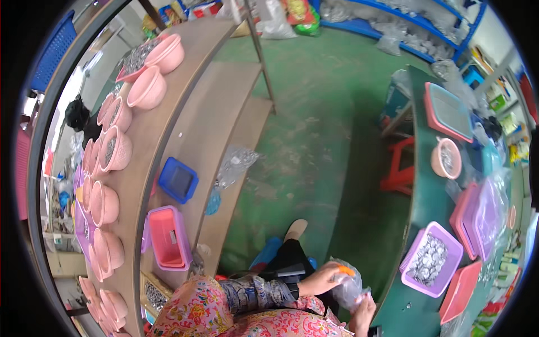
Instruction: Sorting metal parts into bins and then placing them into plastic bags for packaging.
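Bright even daylight, strong fisheye bending.

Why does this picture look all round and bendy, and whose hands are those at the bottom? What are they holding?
The camera sits on a person's head and looks down, and its wide lens bends straight edges. The left hand and right hand belong to that person. Together they hold a clear plastic bag, with something small and orange at its top. On the green table at the right stands a purple basket full of small shiny metal pieces. On the wooden shelves at the left sit many pink bowls, a blue tray and a pink tray.
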Available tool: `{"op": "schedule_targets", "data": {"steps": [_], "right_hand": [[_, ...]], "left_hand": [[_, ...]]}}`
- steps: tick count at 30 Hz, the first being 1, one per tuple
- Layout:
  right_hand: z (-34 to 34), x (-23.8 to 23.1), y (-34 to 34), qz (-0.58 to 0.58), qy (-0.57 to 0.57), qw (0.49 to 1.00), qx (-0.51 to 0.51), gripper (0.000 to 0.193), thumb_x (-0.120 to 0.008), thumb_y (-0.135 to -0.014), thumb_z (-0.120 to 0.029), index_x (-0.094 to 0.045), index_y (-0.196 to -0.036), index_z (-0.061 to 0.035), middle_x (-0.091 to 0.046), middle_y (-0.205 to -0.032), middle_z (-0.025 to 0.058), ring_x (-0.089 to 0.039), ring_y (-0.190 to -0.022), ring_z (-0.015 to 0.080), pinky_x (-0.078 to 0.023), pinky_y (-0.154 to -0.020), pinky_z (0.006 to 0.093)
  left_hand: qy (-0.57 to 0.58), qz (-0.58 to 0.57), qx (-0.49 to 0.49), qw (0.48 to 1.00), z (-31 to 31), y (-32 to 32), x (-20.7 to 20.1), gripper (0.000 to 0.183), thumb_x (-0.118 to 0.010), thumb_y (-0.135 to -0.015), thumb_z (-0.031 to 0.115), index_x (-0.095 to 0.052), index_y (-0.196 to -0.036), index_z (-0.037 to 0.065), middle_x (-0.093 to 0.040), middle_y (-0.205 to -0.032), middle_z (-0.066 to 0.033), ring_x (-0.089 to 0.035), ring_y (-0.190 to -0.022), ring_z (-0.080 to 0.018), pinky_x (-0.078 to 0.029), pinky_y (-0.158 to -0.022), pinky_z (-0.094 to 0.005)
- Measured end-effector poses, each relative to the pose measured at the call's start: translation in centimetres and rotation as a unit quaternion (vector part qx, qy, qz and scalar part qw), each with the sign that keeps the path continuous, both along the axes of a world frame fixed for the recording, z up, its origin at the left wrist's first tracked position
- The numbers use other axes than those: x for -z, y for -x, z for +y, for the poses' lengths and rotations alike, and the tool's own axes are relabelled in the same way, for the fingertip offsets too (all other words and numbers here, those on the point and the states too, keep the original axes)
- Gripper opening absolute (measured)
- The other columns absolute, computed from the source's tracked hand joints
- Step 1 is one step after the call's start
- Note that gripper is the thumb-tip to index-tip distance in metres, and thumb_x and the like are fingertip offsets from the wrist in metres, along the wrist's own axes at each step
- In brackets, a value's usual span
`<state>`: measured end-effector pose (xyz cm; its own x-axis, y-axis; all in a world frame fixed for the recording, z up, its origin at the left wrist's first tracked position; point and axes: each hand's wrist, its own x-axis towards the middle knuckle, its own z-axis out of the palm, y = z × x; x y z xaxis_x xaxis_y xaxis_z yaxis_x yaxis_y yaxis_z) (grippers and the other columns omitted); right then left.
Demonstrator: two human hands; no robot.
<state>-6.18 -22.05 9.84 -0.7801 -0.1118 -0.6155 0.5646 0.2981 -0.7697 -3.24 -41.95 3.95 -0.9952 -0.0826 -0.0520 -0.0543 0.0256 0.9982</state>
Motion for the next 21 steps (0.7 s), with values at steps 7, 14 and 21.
{"op": "schedule_targets", "data": {"steps": [7, 14, 21], "right_hand": [[-14.5, 9.9, 2.6, -0.084, 0.053, 0.976, -0.194, 0.023, -0.044, -0.097, -0.02, -0.054, -0.082, -0.0056, -0.042, -0.059, -0.006, -0.034, -0.046, 0.0034, -0.028, -0.043, 0.021], [-22.9, 23.8, 2.4, 0.102, -0.041, 0.905, -0.411, 0.019, -0.048, -0.094, -0.015, -0.054, -0.083, -0.0004, -0.047, -0.059, 0.0053, -0.045, -0.055, 0.0117, -0.039, -0.052, 0.0308], [-31.3, 37.7, -0.6, 0.055, -0.021, 0.876, -0.478, 0.019, -0.048, -0.096, -0.016, -0.051, -0.086, -0.0003, -0.051, -0.075, 0.0071, -0.054, -0.061, 0.017, -0.045, -0.056, 0.0297]], "left_hand": [[0.047, -0.175, -0.27, 0.946, -9.7, -5.2, 7.6, 0.021, -0.053, -0.092, 0.022, -0.066, -0.09, 0.006, -0.064, -0.092, -0.0138, -0.06, -0.092, -0.0301, -0.047, -0.08, -0.0378], [-0.246, -0.283, -0.486, 0.79, -12.2, -10.5, 19.9, 0.029, -0.047, -0.098, 0.026, -0.058, -0.097, -0.001, -0.063, -0.093, -0.0066, -0.061, -0.087, -0.0153, -0.05, -0.084, -0.0321], [-0.118, -0.351, -0.507, 0.778, -20.3, -14.5, 32.9, 0.029, -0.05, -0.095, 0.023, -0.06, -0.098, -0.004, -0.065, -0.09, -0.0169, -0.065, -0.082, -0.0225, -0.051, -0.075, -0.0337]]}}
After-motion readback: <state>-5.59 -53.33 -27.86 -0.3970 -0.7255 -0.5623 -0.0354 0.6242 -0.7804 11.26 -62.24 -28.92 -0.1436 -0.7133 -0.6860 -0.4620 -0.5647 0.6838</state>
